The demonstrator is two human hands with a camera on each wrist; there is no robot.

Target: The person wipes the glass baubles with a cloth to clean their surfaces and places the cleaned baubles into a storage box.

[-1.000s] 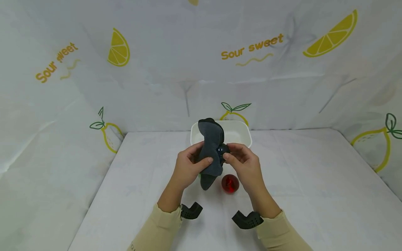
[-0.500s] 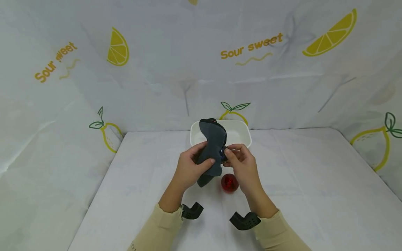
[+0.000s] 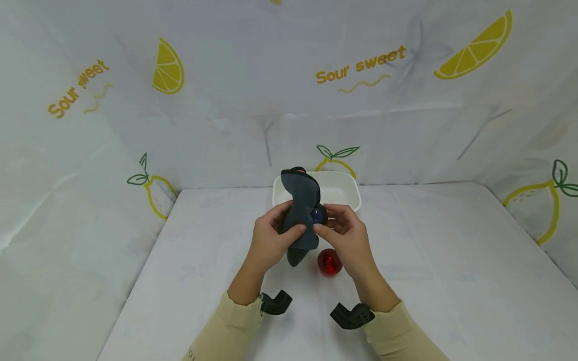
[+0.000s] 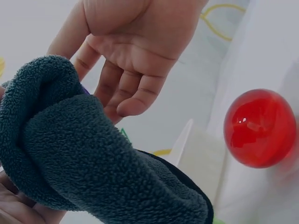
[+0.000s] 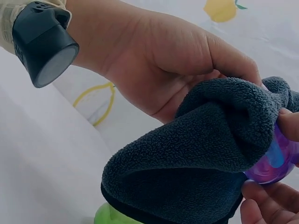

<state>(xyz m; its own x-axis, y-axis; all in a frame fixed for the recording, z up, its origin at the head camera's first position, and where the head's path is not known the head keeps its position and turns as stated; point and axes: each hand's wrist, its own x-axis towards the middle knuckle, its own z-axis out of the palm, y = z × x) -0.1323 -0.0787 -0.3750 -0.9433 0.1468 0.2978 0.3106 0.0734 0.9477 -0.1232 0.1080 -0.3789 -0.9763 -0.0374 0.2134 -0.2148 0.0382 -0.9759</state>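
In the head view my left hand point(image 3: 271, 235) holds a dark grey-blue terry cloth point(image 3: 300, 198) with the thumb across its front. The cloth is bunched, black-edged, and hides most of the left fingers. Against its right side is a shiny translucent purple ball point(image 5: 268, 170), which looks dark blue from above. My right hand point(image 3: 347, 238) grips this ball, thumb at the cloth's edge and fingers round the far side. Closer to me on the table lies a clear red ball point(image 3: 329, 262), large in the left wrist view.
A white rectangular tray point(image 3: 345, 193) stands at the back of the table, partly behind the cloth. Under the cloth, a bright green rounded thing point(image 5: 112, 215) shows in the right wrist view. A lemon-printed white sheet point(image 3: 235, 90) hangs behind the table point(image 3: 429, 260).
The right hand has shifted its grip on the ball; its thumb has slid left to the cloth's edge, uncovering more of the ball. The cloth's top has tilted slightly left. The red ball stays put.
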